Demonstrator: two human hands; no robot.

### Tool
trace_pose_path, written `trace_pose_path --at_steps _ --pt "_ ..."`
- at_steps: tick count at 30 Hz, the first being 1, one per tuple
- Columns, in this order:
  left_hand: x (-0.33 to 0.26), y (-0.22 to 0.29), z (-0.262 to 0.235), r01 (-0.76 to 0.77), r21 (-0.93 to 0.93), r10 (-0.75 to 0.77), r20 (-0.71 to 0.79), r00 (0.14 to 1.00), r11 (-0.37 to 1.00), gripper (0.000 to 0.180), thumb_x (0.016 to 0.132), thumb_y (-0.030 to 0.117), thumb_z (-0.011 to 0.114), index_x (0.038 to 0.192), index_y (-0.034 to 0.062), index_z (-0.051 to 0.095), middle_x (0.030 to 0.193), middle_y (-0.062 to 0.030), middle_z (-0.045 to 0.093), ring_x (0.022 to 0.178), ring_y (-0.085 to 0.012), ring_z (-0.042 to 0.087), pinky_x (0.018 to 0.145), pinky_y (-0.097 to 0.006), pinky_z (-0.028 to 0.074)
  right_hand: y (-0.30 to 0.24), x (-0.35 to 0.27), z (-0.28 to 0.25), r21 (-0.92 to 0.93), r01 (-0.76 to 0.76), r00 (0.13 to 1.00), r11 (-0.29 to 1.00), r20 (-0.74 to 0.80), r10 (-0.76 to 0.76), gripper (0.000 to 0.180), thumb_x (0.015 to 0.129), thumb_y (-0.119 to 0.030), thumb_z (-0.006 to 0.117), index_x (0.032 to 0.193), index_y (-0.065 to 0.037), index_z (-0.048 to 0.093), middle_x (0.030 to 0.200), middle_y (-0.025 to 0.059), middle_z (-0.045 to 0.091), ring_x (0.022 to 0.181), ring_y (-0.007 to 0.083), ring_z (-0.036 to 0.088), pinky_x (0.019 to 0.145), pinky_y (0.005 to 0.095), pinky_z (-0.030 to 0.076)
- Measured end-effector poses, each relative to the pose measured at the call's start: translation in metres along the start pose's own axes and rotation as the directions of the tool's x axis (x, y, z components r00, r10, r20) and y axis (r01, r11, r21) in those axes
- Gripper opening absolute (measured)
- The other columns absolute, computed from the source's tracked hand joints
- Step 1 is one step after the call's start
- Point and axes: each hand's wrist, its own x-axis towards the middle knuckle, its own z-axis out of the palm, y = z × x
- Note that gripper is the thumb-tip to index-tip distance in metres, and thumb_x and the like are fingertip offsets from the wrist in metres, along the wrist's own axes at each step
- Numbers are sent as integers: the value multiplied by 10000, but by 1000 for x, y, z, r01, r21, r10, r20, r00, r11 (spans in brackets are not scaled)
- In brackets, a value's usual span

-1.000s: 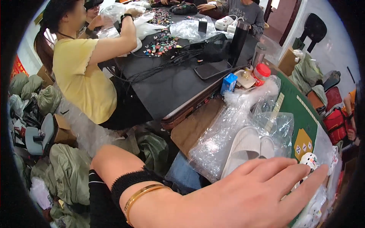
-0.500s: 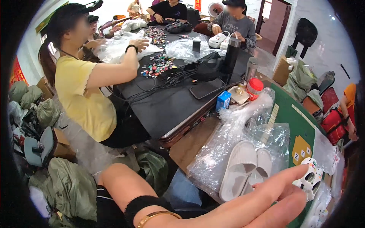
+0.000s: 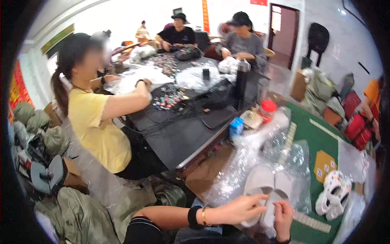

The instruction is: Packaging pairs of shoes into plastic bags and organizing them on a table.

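A pair of light grey slide slippers (image 3: 260,181) lies on clear plastic on the table in front of me. My left hand (image 3: 239,209) is over the heel part of the left slipper, its fingers loosely stretched out and slightly blurred. Close beside it, my right hand (image 3: 283,215) is at the heel of the right slipper with curled fingers. Whether anything is pinched in them cannot be made out. To the right, a pair of white clogs (image 3: 334,195) with coloured charms rests on the green table surface, apart from both hands.
Clear plastic bags (image 3: 231,175) spread across the near table. Beyond are a blue box (image 3: 236,128), a red-lidded jar (image 3: 267,109) and a dark bottle (image 3: 241,83). A person in yellow (image 3: 95,130) works at the black table (image 3: 170,142); sacks (image 3: 81,211) lie at lower left.
My hands have drawn back from the white clogs at the right to the grey slippers. The clogs now lie uncovered on the green surface. The view has shifted and tilted up slightly.
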Motion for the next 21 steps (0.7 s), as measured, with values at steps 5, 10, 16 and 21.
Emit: trace_pose_path --at_steps 5,10,16,21 --pt "-10 -40 34 102 -218 -134 -137 982 971 276 977 204 555 1181 39 640 857 -51 668 766 -96 597 661 -267 494 -32 -16 18 -172 285 947 943 203 -250 62 846 -42 625 882 -28 674 765 124 663 663 259 649 591 326 495" --pt "-6 -47 38 58 -203 -114 -276 954 978 206 967 159 578 1048 11 697 815 -8 678 670 -57 578 603 -229 495 -27 -13 12 -224 439 868 870 357 -345 122 783 -59 645 905 -60 637 770 129 650 739 316 647 648 401 504" --pt "-14 -41 -6 -66 -483 -202 -482 853 873 196 964 101 557 1018 -23 699 799 -44 677 608 -57 538 552 -197 445 -30 6 -27 -561 463 874 687 160 -459 169 725 -10 672 879 -71 643 834 97 577 739 294 569 678 410 448" --pt "-19 -55 6 70 -497 -265 -333 905 865 217 970 154 561 933 -9 700 742 -38 666 580 -61 548 517 -206 437 -33 -20 -36 -478 410 871 777 -50 -489 249 709 61 693 936 -39 676 889 100 605 726 261 612 599 327 499"
